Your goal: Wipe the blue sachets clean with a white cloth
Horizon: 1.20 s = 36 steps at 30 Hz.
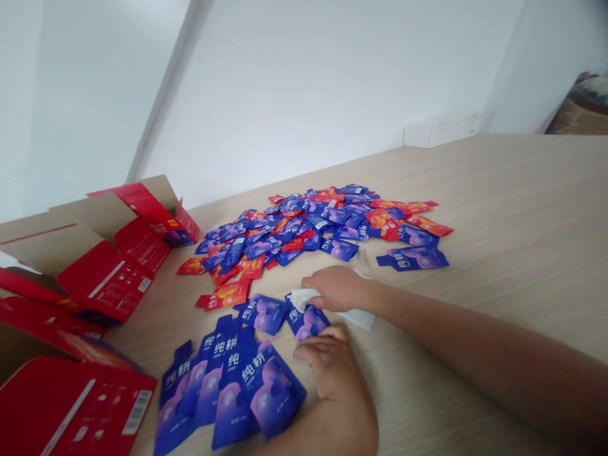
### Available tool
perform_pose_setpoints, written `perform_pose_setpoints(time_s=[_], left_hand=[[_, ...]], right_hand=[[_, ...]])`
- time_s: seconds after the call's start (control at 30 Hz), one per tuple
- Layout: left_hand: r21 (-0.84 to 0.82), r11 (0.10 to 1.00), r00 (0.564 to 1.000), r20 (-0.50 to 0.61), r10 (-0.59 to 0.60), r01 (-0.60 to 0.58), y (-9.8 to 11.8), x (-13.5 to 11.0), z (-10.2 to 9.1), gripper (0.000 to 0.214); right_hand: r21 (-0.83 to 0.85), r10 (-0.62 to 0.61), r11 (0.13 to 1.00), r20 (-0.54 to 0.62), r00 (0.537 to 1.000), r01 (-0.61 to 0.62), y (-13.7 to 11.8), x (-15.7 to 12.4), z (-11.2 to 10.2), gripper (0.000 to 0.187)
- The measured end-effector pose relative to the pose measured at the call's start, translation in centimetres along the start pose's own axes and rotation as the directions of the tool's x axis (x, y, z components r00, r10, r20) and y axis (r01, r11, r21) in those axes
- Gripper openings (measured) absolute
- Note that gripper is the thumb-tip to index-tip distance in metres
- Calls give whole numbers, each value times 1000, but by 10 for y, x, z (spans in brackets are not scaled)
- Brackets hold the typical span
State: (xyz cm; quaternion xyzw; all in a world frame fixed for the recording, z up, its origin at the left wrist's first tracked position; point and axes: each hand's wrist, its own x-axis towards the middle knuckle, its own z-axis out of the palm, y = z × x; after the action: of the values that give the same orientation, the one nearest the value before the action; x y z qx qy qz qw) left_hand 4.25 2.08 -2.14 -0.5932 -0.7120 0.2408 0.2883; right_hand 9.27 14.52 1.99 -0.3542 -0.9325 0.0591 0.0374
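Observation:
A purple pouch [306,324] with white lettering lies tilted on the table between my two hands. My left hand [327,361] grips its lower edge, with the thumb and fingers curled in. At the top of the same pouch, my right hand [338,286] is closed on a white tissue [304,296] that presses against it. More of the tissue spreads out under the right wrist. Another purple pouch [263,315] sits just left of the held one. Several purple pouches [273,386] overlap in a fanned row beside my left hand.
A heap of purple and red-orange pouches [294,228] covers the table's middle. One purple pouch [418,258] lies apart on the right. Open red cartons [109,278] line the left side, with another red carton [71,399] nearest me. A white box [439,131] stands against the wall.

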Motion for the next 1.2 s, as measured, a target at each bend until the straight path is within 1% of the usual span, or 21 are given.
perform_pose_setpoints(time_s=[0.07,0.17,0.2,0.27,0.33,0.4,0.53,0.63,0.7,0.77,0.83,0.93,1.0,1.07,1.2], left_hand=[[-9,1000,999,-32,1,-1,1,0,3,31],[-45,999,998,-53,15,-17,1,1,4,36],[-59,998,999,-35,8,-10,1,2,4,37],[-90,996,1000,20,0,2,1,4,3,40],[-92,996,998,56,-11,16,2,4,2,40],[-70,997,999,36,-8,11,1,4,1,39],[-20,1000,999,-40,22,-23,0,1,1,34],[-4,1000,1000,-14,9,-9,3,0,5,31],[7,1000,1000,3,-14,14,7,1,7,30],[23,999,1000,-9,-22,23,9,1,9,30],[32,999,999,-39,-18,19,9,1,9,31],[41,999,997,-75,-28,31,6,1,6,34],[49,998,996,-84,-36,40,4,1,4,35],[60,998,995,-92,-28,33,4,0,4,35],[100,994,995,-97,-36,46,6,-1,5,32]], right_hand=[[0,-5,1000,-39,999,5,-2,-2,-5,35],[47,-87,995,-81,993,91,-15,-6,-12,34],[65,-129,989,-68,989,134,-20,-7,-12,34],[91,-197,976,-8,980,197,-28,-9,-10,33],[104,-213,973,56,976,206,-30,-9,-6,34],[101,-178,980,76,981,171,-27,-6,-1,35],[57,-76,996,29,997,74,-10,0,6,36],[16,7,1000,-4,1000,-7,0,2,5,37],[1,21,1000,-36,999,-21,1,0,2,37],[9,-17,1000,-78,997,18,-3,-2,-3,36],[28,-98,994,-102,990,101,-10,-5,-6,34],[63,-241,968,-42,970,243,-20,-8,-5,31],[84,-274,959,12,962,272,-23,-8,-2,31],[83,-238,969,36,971,234,-21,-7,2,32],[38,-103,994,7,995,103,-9,-2,6,33]])
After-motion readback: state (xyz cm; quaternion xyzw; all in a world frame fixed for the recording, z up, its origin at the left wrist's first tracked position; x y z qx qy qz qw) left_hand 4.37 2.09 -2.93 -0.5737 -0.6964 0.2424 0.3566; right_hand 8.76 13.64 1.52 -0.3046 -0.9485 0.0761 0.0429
